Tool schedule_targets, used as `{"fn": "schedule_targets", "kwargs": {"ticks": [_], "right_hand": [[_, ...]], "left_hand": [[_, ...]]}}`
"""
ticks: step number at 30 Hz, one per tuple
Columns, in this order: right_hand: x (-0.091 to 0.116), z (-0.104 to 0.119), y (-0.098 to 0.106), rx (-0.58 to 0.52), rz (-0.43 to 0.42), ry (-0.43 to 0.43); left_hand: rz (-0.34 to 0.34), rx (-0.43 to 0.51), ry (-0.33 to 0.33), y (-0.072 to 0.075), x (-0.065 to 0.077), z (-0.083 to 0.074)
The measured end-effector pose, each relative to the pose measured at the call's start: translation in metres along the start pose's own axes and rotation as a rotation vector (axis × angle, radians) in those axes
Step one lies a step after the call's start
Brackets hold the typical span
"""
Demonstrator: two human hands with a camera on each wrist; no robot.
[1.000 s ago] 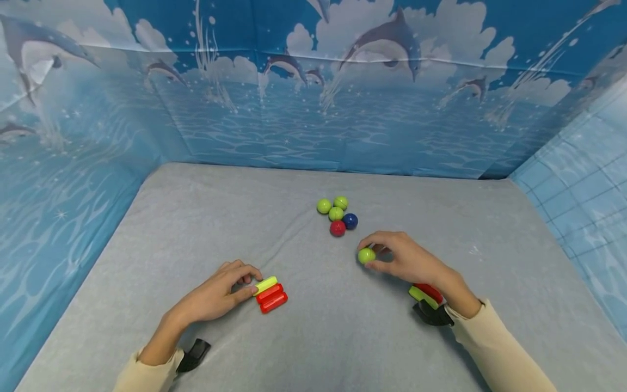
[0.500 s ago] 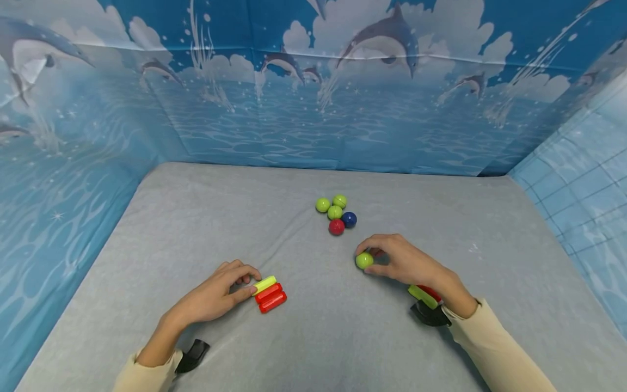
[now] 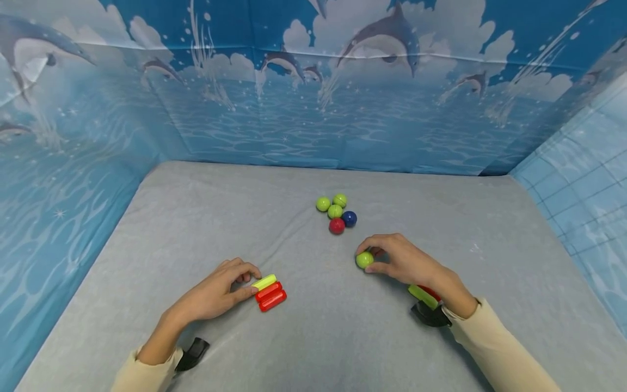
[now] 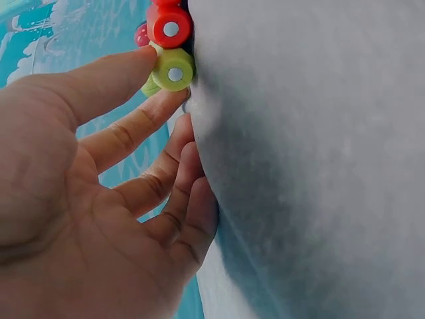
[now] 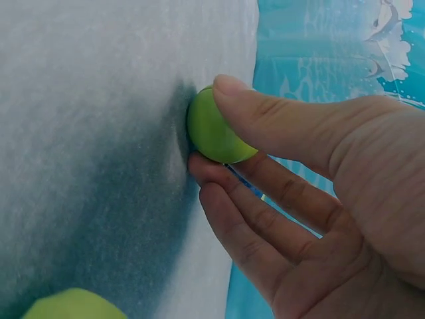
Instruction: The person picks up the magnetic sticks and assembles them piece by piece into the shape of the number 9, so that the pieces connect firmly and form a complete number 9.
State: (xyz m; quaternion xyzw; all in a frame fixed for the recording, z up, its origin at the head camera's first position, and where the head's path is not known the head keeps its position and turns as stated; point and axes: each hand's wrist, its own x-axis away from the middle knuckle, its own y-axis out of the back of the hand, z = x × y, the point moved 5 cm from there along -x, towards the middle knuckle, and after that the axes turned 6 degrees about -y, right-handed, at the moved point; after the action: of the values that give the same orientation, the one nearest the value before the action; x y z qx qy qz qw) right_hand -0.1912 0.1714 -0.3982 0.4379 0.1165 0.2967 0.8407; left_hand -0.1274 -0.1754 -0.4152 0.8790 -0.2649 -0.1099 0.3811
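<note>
Toward eight o'clock, the left hand (image 3: 217,291) pinches a yellow block (image 3: 265,282) beside red blocks (image 3: 272,300); toward four, the right hand (image 3: 399,258) pinches a green ball (image 3: 364,260). Gripping seems the present step; moving the ball calls for a steady pinch. At its eleven o'clock, other balls (image 3: 335,212) cluster.

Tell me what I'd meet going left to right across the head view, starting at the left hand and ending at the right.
Left hand, nearest red stick, leftmost green ball, red ball, blue ball, held green ball, right hand.
</note>
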Motion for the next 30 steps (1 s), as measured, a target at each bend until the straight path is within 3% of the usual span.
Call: {"fn": "schedule_targets", "kwargs": {"ticks": [8, 16, 22, 30], "right_hand": [[0.001, -0.001, 0.0, -0.023, 0.002, -0.014], [0.0, -0.002, -0.001, -0.021, 0.001, -0.011], [0.002, -0.003, 0.0, -0.017, 0.007, -0.036], [0.002, -0.002, -0.001, -0.006, -0.008, 0.004]], "left_hand": [[-0.026, 0.03, -0.055, -0.001, -0.007, -0.003], [-0.02, 0.044, -0.011, -0.002, -0.009, -0.001], [-0.013, 0.06, -0.01, -0.002, -0.012, 0.0], [-0.011, 0.101, -0.017, 0.0, -0.014, -0.002]]}}
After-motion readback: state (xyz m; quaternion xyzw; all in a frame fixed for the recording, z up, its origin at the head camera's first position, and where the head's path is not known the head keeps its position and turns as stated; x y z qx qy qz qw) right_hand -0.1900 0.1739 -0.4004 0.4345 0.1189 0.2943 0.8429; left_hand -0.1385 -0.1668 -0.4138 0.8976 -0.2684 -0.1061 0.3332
